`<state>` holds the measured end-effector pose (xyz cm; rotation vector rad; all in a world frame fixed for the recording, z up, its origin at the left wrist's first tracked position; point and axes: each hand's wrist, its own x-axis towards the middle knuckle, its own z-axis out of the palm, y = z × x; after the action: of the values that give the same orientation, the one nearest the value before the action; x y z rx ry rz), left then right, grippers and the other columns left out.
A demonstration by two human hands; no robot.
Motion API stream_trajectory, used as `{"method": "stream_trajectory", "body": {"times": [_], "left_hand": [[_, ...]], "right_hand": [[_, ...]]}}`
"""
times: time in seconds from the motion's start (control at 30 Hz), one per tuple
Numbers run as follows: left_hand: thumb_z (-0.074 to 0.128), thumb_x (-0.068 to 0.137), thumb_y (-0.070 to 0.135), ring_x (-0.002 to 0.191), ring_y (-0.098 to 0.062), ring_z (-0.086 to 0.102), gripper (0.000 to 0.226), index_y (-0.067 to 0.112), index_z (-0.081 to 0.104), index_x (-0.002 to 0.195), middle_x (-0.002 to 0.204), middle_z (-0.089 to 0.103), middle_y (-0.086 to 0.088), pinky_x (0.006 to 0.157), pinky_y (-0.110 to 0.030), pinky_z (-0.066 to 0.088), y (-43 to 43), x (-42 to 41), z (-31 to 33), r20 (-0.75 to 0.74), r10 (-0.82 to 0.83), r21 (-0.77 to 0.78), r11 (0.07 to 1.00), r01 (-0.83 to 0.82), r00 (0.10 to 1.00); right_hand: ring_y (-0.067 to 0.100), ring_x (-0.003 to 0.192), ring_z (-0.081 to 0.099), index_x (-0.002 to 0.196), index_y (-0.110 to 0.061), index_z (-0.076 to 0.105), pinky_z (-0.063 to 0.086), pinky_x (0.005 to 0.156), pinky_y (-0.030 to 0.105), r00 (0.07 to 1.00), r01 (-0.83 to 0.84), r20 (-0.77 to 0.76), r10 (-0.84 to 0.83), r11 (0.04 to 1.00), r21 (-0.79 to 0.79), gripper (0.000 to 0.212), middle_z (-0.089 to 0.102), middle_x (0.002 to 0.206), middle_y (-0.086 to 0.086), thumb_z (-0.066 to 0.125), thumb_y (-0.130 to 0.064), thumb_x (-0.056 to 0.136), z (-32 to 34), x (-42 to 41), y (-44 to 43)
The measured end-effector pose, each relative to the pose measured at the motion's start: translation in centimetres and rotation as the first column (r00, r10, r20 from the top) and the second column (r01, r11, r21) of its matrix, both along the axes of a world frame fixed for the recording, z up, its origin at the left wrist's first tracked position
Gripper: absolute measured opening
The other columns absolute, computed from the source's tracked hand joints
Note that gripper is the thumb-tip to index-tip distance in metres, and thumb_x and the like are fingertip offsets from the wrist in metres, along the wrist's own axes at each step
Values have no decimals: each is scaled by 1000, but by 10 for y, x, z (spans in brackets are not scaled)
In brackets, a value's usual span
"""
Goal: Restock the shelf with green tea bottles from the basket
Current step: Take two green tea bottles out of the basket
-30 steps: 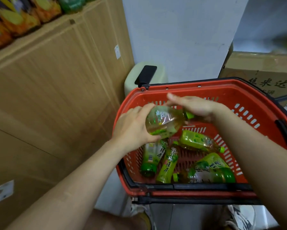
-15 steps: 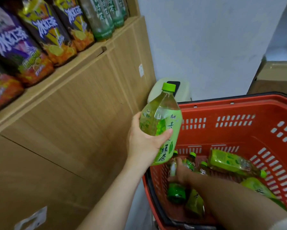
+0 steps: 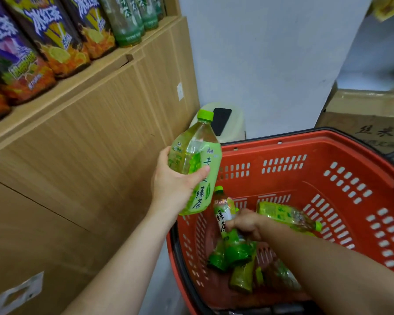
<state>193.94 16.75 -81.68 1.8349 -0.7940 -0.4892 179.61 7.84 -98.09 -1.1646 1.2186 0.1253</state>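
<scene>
My left hand (image 3: 175,187) grips a green tea bottle (image 3: 194,164) upright, green cap on top, in the air beside the red basket (image 3: 305,151) and in front of the wooden shelf unit (image 3: 82,123). Inside the basket my right hand (image 3: 246,222) is closed around a second green tea bottle (image 3: 223,214), tilted with its cap up. Several more green tea bottles (image 3: 287,215) lie on the basket floor. On the shelf above left, a row of green tea bottles (image 3: 127,19) stands at the right end.
Iced black tea bottles (image 3: 43,37) with purple and orange labels fill the shelf left of the green ones. A cream bin with a black lid flap (image 3: 221,123) stands behind the basket at the white wall. A cardboard box (image 3: 369,119) sits at the right.
My left hand lifted its bottle out of the basket and turned it upright. My right hand went down into the basket and closed on a second bottle, now raised off the pile.
</scene>
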Motion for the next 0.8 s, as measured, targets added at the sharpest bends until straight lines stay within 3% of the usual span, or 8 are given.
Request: {"method": "stream_trajectory", "body": {"times": [0.1,0.17,0.27,0.4,0.5,0.7,0.8], "left_hand": [[89,53,41,96,-8,64,76,39,47,117,105,64,16,89,-41,53,4,0,6,-72,39,-16,999,-41,997],[89,58,34,92,-5,65,73,38,45,117,102,64,16,85,-37,54,11,-4,13,-113,52,-59,997,-59,992],[87,64,25,85,2,64,73,31,45,123,99,64,16,76,-27,53,25,-10,29,-165,69,-134,987,-91,984],[88,60,28,94,-6,64,76,33,45,123,106,63,15,86,-38,54,56,-10,58,-149,122,-208,966,-152,981],[88,61,26,93,-1,63,71,36,46,118,105,63,16,87,-36,54,90,-6,88,-109,173,-305,932,-198,979],[88,57,37,96,-4,67,69,53,47,109,105,68,16,86,-42,55,186,18,148,-36,306,-481,829,-285,951],[85,55,47,105,-7,63,76,49,42,117,115,63,15,92,-45,52,236,32,181,43,399,-533,784,-317,916]], "right_hand": [[15,53,47,106,-10,39,40,38,21,996,51,76,-44,994,-96,48,49,81,8,65,9,71,42,-18,-4],[17,56,51,118,-12,32,42,38,22,983,128,151,-104,978,-163,63,52,90,12,66,10,70,67,-27,-2],[19,55,57,118,-14,33,48,43,26,951,210,274,-144,951,-229,63,59,89,15,65,11,69,107,-38,4],[19,53,56,112,-17,35,44,44,27,897,273,421,-132,915,-296,61,60,83,14,64,14,68,161,-44,21],[28,64,62,113,-17,37,53,55,36,835,328,542,-97,878,-348,64,64,87,19,65,18,67,204,-35,38],[22,68,66,109,-24,45,55,72,45,651,346,755,73,857,-381,62,68,82,7,69,15,68,291,20,91],[19,72,67,116,-23,44,54,73,44,553,297,811,190,865,-405,64,71,78,0,72,9,69,328,58,129]]}}
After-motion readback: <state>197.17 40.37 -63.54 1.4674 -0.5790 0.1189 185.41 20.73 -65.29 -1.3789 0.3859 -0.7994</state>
